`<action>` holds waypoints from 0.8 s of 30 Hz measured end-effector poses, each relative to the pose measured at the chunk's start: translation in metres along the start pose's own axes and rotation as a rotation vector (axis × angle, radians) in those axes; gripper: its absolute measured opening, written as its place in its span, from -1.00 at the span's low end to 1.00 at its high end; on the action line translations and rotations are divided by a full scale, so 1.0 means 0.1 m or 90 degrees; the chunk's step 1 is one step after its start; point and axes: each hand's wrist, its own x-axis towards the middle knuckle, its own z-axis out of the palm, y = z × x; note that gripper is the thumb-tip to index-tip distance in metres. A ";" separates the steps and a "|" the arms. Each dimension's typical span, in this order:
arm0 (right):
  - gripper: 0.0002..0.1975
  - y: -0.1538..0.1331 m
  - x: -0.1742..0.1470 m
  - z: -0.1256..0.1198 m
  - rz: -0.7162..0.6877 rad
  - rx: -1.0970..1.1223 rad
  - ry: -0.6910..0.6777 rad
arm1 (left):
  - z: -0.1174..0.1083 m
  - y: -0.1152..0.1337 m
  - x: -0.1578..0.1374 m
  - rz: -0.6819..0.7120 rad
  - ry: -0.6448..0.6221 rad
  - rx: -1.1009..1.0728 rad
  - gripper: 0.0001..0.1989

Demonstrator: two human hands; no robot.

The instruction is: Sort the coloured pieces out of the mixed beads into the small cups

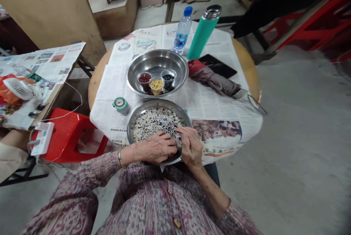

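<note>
A metal basin (189, 116) stands at the near edge of the table, holding mixed white grains (155, 120) with dark, yellow and red beans among them. My left hand (159, 148) reaches over its near side, fingers curled together down at the grains. At the basin's right side is my right hand (192, 146), its fingers bent and pinched over the grains; anything in either hand is hidden or too small to name. Behind, a larger metal basin (131, 68) holds three clear cups: one of red beans (144, 78), one of yellow beans (156, 84), one of black beans (168, 77).
Newspaper (109, 85) covers the round table. A green roll of tape (120, 103) lies left. Behind the basins stand a water bottle (183, 30) and a green flask (204, 32); a folded umbrella (214, 78) and a black phone (218, 67) lie right. A red stool (68, 132) is at left.
</note>
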 end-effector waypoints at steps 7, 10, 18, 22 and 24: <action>-0.72 -0.01 0.00 0.01 0.007 0.011 0.002 | -0.15 -0.36 -0.15 -0.126 -0.013 0.099 -0.85; -0.71 0.00 -0.01 0.01 0.006 0.015 0.005 | -0.21 -0.45 -0.08 -0.247 0.029 0.073 -0.81; -0.65 -0.02 -0.01 0.01 0.017 -0.027 0.051 | -0.04 -0.35 0.42 -0.174 0.065 -0.011 -0.41; -0.68 -0.01 -0.01 0.01 0.017 -0.036 0.040 | 0.01 -0.29 0.41 -0.137 0.014 -0.010 -0.74; -0.68 0.00 -0.01 0.00 0.019 -0.036 0.032 | -0.02 -0.28 0.30 -0.120 -0.004 0.000 -0.83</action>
